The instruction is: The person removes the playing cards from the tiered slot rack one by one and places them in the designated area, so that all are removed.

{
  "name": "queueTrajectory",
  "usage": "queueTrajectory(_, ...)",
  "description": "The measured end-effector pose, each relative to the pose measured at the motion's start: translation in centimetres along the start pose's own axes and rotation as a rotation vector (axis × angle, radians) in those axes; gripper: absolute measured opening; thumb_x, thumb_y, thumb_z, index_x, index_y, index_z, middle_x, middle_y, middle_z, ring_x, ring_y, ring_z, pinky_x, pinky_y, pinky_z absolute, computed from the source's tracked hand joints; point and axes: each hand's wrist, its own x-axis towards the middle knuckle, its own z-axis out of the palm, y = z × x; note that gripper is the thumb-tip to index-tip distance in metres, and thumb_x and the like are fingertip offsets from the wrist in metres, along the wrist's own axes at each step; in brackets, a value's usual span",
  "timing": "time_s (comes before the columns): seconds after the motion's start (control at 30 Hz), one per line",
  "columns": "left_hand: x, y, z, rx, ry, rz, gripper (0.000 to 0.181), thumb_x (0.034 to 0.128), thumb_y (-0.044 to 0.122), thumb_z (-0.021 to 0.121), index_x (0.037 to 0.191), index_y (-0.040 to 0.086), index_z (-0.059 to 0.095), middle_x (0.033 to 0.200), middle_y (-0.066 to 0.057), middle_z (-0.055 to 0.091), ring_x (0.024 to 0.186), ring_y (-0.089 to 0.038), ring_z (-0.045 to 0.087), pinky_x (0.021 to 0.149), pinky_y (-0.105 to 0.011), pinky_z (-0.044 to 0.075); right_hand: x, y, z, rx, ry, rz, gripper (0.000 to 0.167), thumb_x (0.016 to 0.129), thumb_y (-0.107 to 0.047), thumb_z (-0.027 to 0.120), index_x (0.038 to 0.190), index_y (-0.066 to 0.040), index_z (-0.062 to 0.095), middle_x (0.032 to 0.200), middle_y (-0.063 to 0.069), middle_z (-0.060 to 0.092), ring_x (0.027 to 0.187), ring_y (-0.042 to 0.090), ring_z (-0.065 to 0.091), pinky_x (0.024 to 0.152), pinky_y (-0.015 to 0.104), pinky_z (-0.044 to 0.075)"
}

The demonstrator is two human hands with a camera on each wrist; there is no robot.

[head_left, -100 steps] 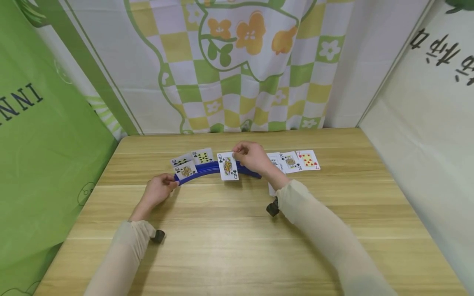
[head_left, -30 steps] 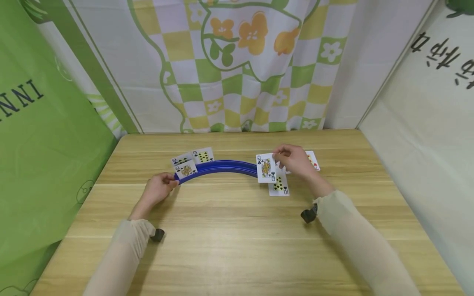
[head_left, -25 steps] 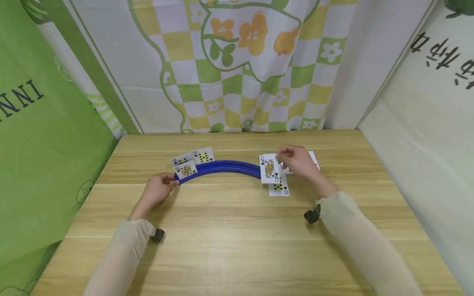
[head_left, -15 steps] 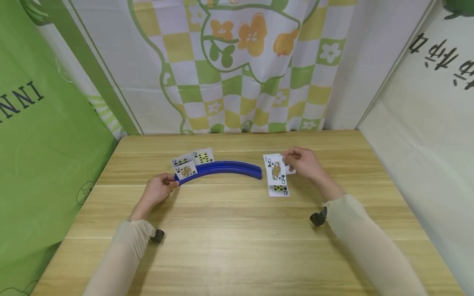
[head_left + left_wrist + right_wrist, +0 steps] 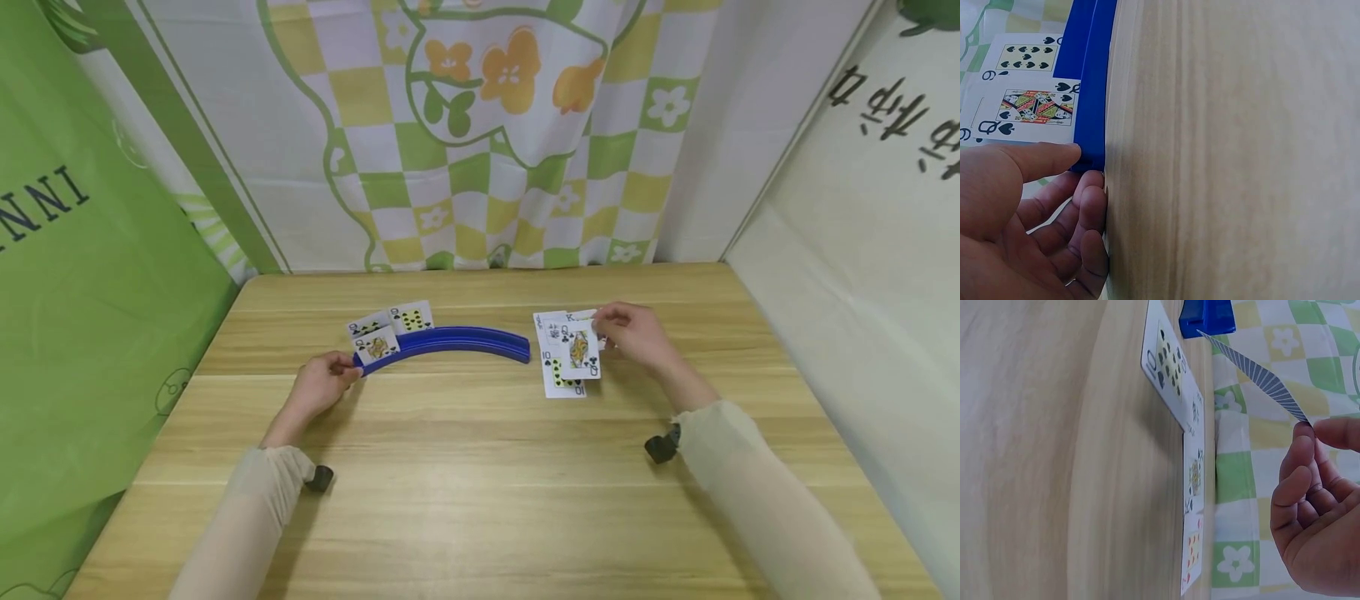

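A curved blue card holder [image 5: 465, 337] lies on the table, and my left hand [image 5: 318, 385] pinches its left end between thumb and fingers. A queen of spades [image 5: 377, 345] stands in that end, with spade number cards [image 5: 412, 318] behind it. My right hand [image 5: 637, 337] pinches a queen of clubs [image 5: 579, 348] by its upper right corner, off the table; the right wrist view shows the card's striped back [image 5: 1263, 381]. Under it lie a ten of spades [image 5: 556, 375] and other cards, partly covered. The right wrist view also shows a king [image 5: 1194, 472] and a seven of hearts [image 5: 1192, 550].
The wooden table [image 5: 450, 500] reaches back to a patterned curtain [image 5: 510, 200]. A green cloth [image 5: 90, 292] hangs at the left and a pale one [image 5: 862, 250] at the right. A black device [image 5: 321, 478] sits at each cuff.
My right hand has carried the queen of clubs from over the blue holder rightward, past its right end and over the loose cards. My left hand has stayed at the holder's left end.
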Motion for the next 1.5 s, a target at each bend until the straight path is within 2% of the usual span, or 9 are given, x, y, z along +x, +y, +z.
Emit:
queueTrajectory(0.17, 0.1, -0.1, 0.0, -0.001, 0.000, -0.006, 0.028, 0.0960, 0.022, 0.063, 0.112, -0.001, 0.066, 0.108, -0.022, 0.072, 0.095, -0.030, 0.067, 0.075, -0.030, 0.048, -0.1, 0.5, -0.5, 0.001, 0.000, 0.031, 0.031, 0.099, -0.022, 0.058, 0.120, 0.001, 0.063, 0.110, 0.021, 0.069, 0.088, 0.028, 0.065, 0.078, 0.038, 0.057)
queueTrajectory(0.37, 0.1, -0.1, -0.1, 0.000, -0.006, -0.002, 0.029, 0.0960, 0.022, 0.063, 0.113, -0.002, 0.066, 0.108, -0.022, 0.072, 0.095, -0.031, 0.067, 0.075, -0.030, 0.049, -0.1, 1.3, -0.8, -0.015, 0.003, 0.053, 0.030, 0.098, -0.022, 0.057, 0.119, 0.000, 0.063, 0.111, 0.021, 0.069, 0.097, 0.030, 0.065, 0.082, 0.039, 0.056)
queueTrajectory(0.57, 0.2, -0.1, -0.1, -0.004, -0.001, 0.002, 0.028, 0.0960, 0.021, 0.064, 0.113, -0.002, 0.066, 0.108, -0.023, 0.072, 0.096, -0.031, 0.067, 0.076, -0.032, 0.050, -0.3, 2.2, -1.3, -0.043, -0.009, 0.061, 0.033, 0.099, -0.021, 0.057, 0.122, 0.002, 0.062, 0.114, 0.024, 0.068, 0.092, 0.030, 0.065, 0.076, 0.036, 0.056)
queueTrajectory(0.7, 0.1, -0.2, -0.1, 0.004, 0.001, 0.008, 0.029, 0.0961, 0.021, 0.064, 0.113, -0.002, 0.066, 0.108, -0.023, 0.072, 0.097, -0.032, 0.067, 0.078, -0.033, 0.050, -0.2, 2.8, -1.6, -0.064, -0.020, 0.072, 0.032, 0.099, -0.021, 0.056, 0.121, 0.002, 0.062, 0.109, 0.021, 0.068, 0.089, 0.027, 0.064, 0.072, 0.033, 0.055)
queueTrajectory(0.93, 0.0, -0.1, 0.0, 0.003, 0.000, 0.006, 0.029, 0.0964, 0.021, 0.063, 0.113, -0.002, 0.066, 0.109, -0.023, 0.072, 0.098, -0.032, 0.067, 0.077, -0.033, 0.050, 0.0, 3.7, -1.6, -0.188, -0.013, 0.105, 0.032, 0.098, -0.025, 0.057, 0.117, 0.000, 0.065, 0.112, 0.020, 0.069, 0.097, 0.026, 0.060, 0.077, 0.028, 0.044)
queueTrajectory(1.1, 0.1, -0.2, 0.0, 0.007, 0.000, 0.003, 0.029, 0.0960, 0.022, 0.064, 0.113, -0.002, 0.066, 0.109, -0.023, 0.072, 0.096, -0.032, 0.067, 0.076, -0.031, 0.049, 0.1, 4.1, -1.7, -0.261, -0.033, 0.126, 0.033, 0.097, -0.028, 0.058, 0.116, -0.002, 0.066, 0.110, 0.019, 0.070, 0.096, 0.028, 0.061, 0.074, 0.030, 0.045)
queueTrajectory(1.23, 0.2, -0.4, 0.1, 0.006, 0.003, 0.003, 0.028, 0.0952, 0.022, 0.064, 0.112, -0.001, 0.066, 0.107, -0.022, 0.072, 0.093, -0.030, 0.067, 0.073, -0.029, 0.048, 0.3, 4.5, -1.6, -0.346, -0.034, 0.093, 0.031, 0.096, -0.028, 0.060, 0.111, -0.003, 0.069, 0.110, 0.020, 0.070, 0.099, 0.033, 0.062, 0.077, 0.036, 0.046)
queueTrajectory(1.4, 0.2, -0.4, 0.1, 0.006, 0.003, 0.005, 0.028, 0.0955, 0.022, 0.064, 0.111, -0.001, 0.066, 0.107, -0.022, 0.072, 0.092, -0.029, 0.067, 0.072, -0.029, 0.048, 0.4, 4.6, -1.6, -0.416, -0.046, 0.075, 0.032, 0.096, -0.028, 0.059, 0.112, -0.002, 0.069, 0.119, 0.026, 0.068, 0.111, 0.046, 0.060, 0.095, 0.056, 0.046)
queueTrajectory(1.5, 0.2, -0.3, 0.0, 0.008, 0.004, 0.002, 0.028, 0.0955, 0.022, 0.064, 0.112, -0.001, 0.066, 0.107, -0.022, 0.072, 0.092, -0.029, 0.067, 0.073, -0.029, 0.048, 0.3, 4.5, -1.6, -0.435, -0.057, 0.080, 0.033, 0.096, -0.027, 0.059, 0.113, -0.001, 0.069, 0.118, 0.026, 0.067, 0.112, 0.047, 0.059, 0.096, 0.057, 0.044)
